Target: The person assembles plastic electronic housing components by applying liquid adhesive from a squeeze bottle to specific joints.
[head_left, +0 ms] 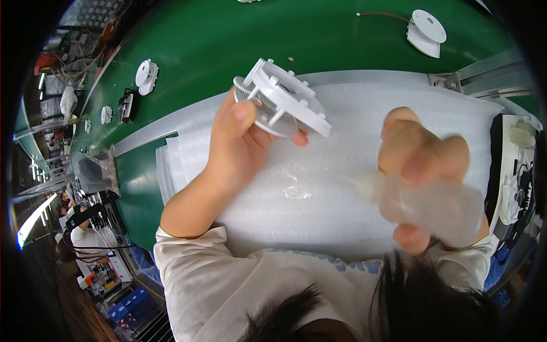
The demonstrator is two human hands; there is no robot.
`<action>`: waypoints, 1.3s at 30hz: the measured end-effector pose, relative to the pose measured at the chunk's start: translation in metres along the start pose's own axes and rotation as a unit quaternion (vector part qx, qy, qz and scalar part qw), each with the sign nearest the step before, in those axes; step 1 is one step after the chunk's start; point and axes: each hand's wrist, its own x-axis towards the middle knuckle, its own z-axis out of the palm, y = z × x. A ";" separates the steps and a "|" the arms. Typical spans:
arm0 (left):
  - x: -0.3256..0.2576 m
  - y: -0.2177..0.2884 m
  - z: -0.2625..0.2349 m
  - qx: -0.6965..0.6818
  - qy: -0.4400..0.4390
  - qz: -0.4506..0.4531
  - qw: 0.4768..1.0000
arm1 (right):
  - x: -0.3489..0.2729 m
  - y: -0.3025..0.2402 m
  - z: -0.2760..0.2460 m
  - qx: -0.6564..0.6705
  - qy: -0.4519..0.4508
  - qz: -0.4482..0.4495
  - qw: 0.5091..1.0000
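Note:
My left hand (242,128) grips a white plastic part (285,97) between thumb and fingers, raised over the foam-covered worktop. The part has a round plate, several short posts and a coiled spring (242,85) on its left side. In my right hand (424,148) is a translucent squeeze bottle (430,205), its narrow nozzle pointing left; fingers wrap over its top and the thumb lies below. Motion blurs this hand and the bottle somewhat. The nozzle and the white part are apart. A wet, shiny patch (297,188) shows on the foam sheet between them.
White foam sheet (319,222) covers the worktop. Beyond it runs a green surface (228,34) bearing a white round part with a red wire (426,31) and another white part (146,77) at left. Metal framing (490,71) stands at right. Another person (88,239) sits far left.

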 end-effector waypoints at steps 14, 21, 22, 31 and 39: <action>0.132 0.042 -0.019 0.842 0.144 -0.048 0.518 | -0.002 0.035 0.010 0.157 0.194 0.170 0.953; 0.263 0.049 -0.056 0.810 -0.046 0.107 0.575 | -0.002 0.035 0.010 0.146 0.194 0.146 0.959; 0.268 0.049 -0.054 0.818 -0.085 -0.026 0.569 | -0.003 0.036 0.010 0.156 0.187 0.142 0.959; 0.178 0.028 -0.007 0.476 0.043 0.243 0.844 | -0.003 0.033 0.008 0.123 0.181 0.165 0.962; 0.013 0.024 -0.017 0.330 0.064 0.262 0.905 | 0.004 0.019 0.003 0.084 0.113 0.053 0.989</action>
